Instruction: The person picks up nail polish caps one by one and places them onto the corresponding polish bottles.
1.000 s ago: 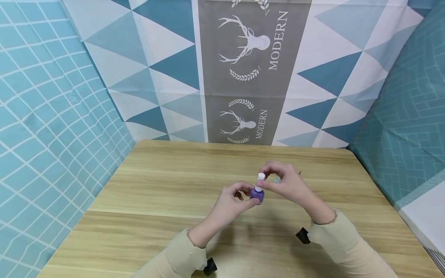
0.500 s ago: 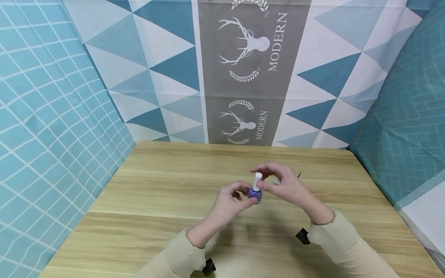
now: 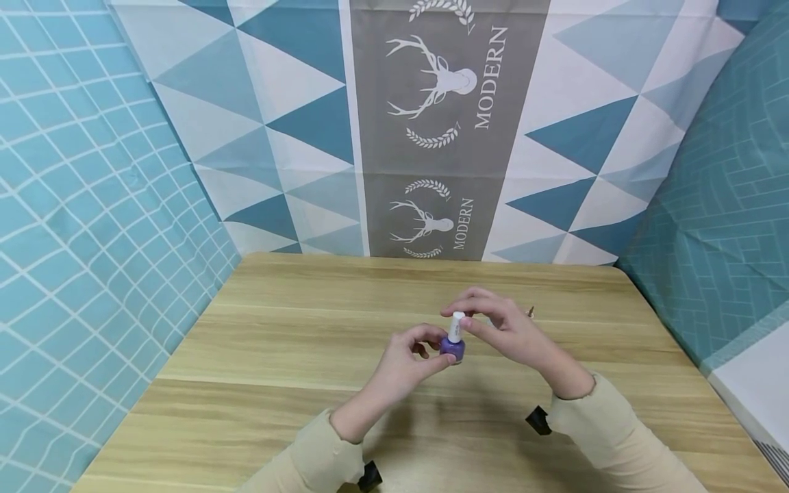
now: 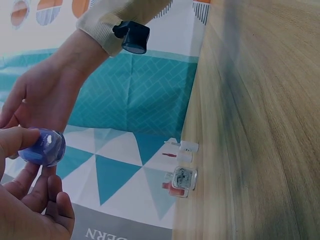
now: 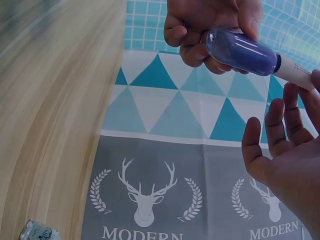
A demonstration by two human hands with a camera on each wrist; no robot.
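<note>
A purple nail polish bottle (image 3: 453, 350) with a tall white cap (image 3: 455, 329) is held upright, slightly tilted, above the wooden table. My left hand (image 3: 411, 357) pinches the glass body between thumb and fingers, as the left wrist view of the purple bottle (image 4: 46, 149) also shows. From the other side, my right hand (image 3: 510, 333) has its thumb and fingertips at the white cap (image 5: 295, 73). In the right wrist view the cap meets the bottle's neck, and its outer end is partly hidden by the right thumb.
Beyond the right hand, a small glitter bottle (image 4: 184, 178) and a reddish bottle (image 4: 172, 190) stand on the table (image 3: 277, 329). White brush caps (image 4: 188, 146) lie close by them. Patterned cloth (image 3: 425, 137) rises behind the table.
The bottle and its cap have shifted slightly left. My right fingers have moved left, reaching across the cap's top, while the left hand keeps its hold.
</note>
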